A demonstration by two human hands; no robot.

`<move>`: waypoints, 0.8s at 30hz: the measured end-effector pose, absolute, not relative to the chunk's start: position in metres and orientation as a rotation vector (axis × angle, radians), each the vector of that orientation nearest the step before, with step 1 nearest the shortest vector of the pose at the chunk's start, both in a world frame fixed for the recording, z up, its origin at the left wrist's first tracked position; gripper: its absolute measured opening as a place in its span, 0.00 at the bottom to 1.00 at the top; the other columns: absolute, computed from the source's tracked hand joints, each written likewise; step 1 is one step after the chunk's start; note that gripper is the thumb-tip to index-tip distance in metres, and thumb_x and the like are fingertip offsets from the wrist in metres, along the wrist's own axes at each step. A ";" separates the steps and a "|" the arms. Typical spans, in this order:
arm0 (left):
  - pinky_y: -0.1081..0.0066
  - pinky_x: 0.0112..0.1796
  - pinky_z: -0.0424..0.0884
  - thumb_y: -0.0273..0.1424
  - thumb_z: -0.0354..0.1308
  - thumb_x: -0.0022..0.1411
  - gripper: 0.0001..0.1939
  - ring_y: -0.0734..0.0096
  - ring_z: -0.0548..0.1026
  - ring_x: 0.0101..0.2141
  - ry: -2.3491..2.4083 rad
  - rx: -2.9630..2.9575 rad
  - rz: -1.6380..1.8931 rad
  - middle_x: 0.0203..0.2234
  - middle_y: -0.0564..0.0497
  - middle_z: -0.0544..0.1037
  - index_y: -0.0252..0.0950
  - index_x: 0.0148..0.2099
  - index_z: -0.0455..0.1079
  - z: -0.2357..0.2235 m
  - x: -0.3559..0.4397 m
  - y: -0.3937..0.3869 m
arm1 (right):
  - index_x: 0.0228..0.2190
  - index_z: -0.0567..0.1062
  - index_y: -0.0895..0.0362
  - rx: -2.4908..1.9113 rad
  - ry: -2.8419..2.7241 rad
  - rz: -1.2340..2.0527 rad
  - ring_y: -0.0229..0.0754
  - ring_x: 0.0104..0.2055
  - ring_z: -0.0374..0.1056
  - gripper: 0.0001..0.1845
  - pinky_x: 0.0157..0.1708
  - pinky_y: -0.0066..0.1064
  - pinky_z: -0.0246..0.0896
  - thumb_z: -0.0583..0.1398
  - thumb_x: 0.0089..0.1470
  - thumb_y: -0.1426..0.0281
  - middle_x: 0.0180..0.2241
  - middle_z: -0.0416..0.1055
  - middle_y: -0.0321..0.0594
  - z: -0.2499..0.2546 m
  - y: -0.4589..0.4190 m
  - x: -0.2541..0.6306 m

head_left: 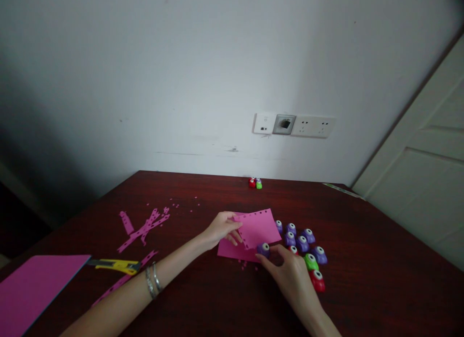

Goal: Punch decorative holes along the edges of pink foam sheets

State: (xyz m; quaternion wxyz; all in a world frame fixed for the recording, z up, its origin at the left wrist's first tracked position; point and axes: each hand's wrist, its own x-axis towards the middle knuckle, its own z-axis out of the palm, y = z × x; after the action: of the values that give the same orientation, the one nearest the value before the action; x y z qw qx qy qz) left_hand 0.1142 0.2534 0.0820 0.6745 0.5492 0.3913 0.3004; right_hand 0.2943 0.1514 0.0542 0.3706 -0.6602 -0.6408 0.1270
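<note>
My left hand [224, 227] pinches the card [260, 229] over another sheet [232, 250]; my right hand [290, 268] grips a punch [264, 249] at the card's lower edge. Apparent step: edge punching. Next, precise alignment seems called for.
</note>
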 end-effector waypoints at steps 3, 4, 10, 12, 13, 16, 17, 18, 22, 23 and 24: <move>0.75 0.18 0.70 0.29 0.57 0.55 0.15 0.68 0.75 0.20 0.891 1.260 0.663 0.20 0.47 0.75 0.28 0.44 0.63 0.079 0.114 0.254 | 0.24 0.73 0.57 -1.698 -1.694 0.317 0.39 0.22 0.68 0.13 0.23 0.27 0.60 0.59 0.48 0.59 0.21 0.72 0.37 0.054 0.151 0.293; 0.75 0.18 0.70 0.30 0.57 0.55 0.13 0.68 0.75 0.21 0.888 1.273 0.662 0.21 0.47 0.75 0.29 0.42 0.63 0.077 0.114 0.255 | 0.24 0.73 0.57 -1.700 -1.715 0.309 0.39 0.22 0.67 0.13 0.23 0.27 0.60 0.59 0.48 0.59 0.20 0.72 0.37 0.054 0.151 0.292; 0.72 0.19 0.70 0.38 0.60 0.51 0.16 0.69 0.75 0.20 0.853 1.347 0.640 0.21 0.48 0.74 0.31 0.33 0.62 0.067 0.113 0.258 | 0.22 0.71 0.56 -1.718 -1.777 0.241 0.39 0.20 0.66 0.12 0.21 0.27 0.57 0.59 0.48 0.60 0.19 0.71 0.36 0.053 0.150 0.289; 0.73 0.19 0.70 0.40 0.60 0.50 0.17 0.69 0.74 0.20 0.856 1.363 0.626 0.21 0.49 0.73 0.32 0.33 0.61 0.068 0.113 0.258 | 0.22 0.70 0.56 -1.747 -1.810 0.235 0.39 0.21 0.66 0.11 0.22 0.27 0.57 0.60 0.47 0.62 0.20 0.70 0.37 0.053 0.151 0.287; 0.73 0.18 0.69 0.40 0.60 0.50 0.17 0.69 0.74 0.19 0.862 1.374 0.617 0.21 0.50 0.73 0.32 0.32 0.61 0.068 0.114 0.258 | 0.22 0.70 0.56 -1.771 -1.830 0.234 0.40 0.21 0.67 0.10 0.22 0.27 0.57 0.60 0.47 0.62 0.20 0.71 0.37 0.054 0.152 0.287; 0.76 0.15 0.64 0.39 0.57 0.53 0.14 0.72 0.71 0.16 0.899 1.442 0.582 0.18 0.53 0.72 0.33 0.33 0.60 0.066 0.115 0.259 | 0.23 0.70 0.57 -1.838 -1.885 0.244 0.41 0.23 0.68 0.09 0.23 0.27 0.57 0.59 0.48 0.64 0.22 0.72 0.39 0.058 0.154 0.283; 0.78 0.14 0.61 0.38 0.56 0.54 0.13 0.74 0.70 0.15 0.916 1.486 0.568 0.17 0.54 0.71 0.33 0.33 0.61 0.064 0.116 0.260 | 0.23 0.69 0.56 -1.851 -1.900 0.251 0.41 0.24 0.68 0.10 0.23 0.27 0.56 0.59 0.48 0.64 0.22 0.72 0.39 0.060 0.154 0.282; 0.78 0.13 0.59 0.37 0.54 0.56 0.11 0.75 0.68 0.13 0.934 1.545 0.552 0.16 0.55 0.70 0.33 0.34 0.62 0.062 0.115 0.261 | 0.22 0.69 0.56 -1.860 -1.916 0.252 0.41 0.24 0.69 0.10 0.23 0.27 0.56 0.59 0.48 0.64 0.22 0.72 0.39 0.062 0.155 0.281; 0.74 0.21 0.64 0.34 0.53 0.57 0.10 0.74 0.68 0.17 1.045 1.914 0.601 0.16 0.55 0.69 0.33 0.37 0.67 0.056 0.113 0.266 | 0.21 0.68 0.56 -1.876 -1.963 0.205 0.42 0.24 0.68 0.10 0.22 0.27 0.52 0.59 0.48 0.64 0.21 0.72 0.38 0.064 0.159 0.277; 0.71 0.26 0.67 0.33 0.54 0.56 0.10 0.72 0.70 0.21 1.083 2.021 0.661 0.20 0.53 0.71 0.33 0.39 0.68 0.056 0.112 0.266 | 0.21 0.68 0.56 -1.874 -1.975 0.198 0.42 0.24 0.68 0.10 0.22 0.27 0.52 0.59 0.48 0.64 0.21 0.72 0.39 0.063 0.160 0.277; 0.68 0.32 0.68 0.32 0.54 0.56 0.12 0.69 0.72 0.28 1.107 2.124 0.728 0.26 0.49 0.74 0.33 0.42 0.68 0.057 0.111 0.267 | 0.21 0.69 0.56 -1.871 -1.987 0.196 0.42 0.24 0.69 0.10 0.22 0.28 0.52 0.59 0.48 0.64 0.21 0.72 0.39 0.063 0.161 0.276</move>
State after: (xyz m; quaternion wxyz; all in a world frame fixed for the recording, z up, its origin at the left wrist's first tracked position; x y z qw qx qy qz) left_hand 0.1108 0.2667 0.0571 0.3138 0.8057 0.4198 0.2760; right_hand 0.2759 0.1608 0.0629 0.2012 -0.6698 -0.7113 0.0702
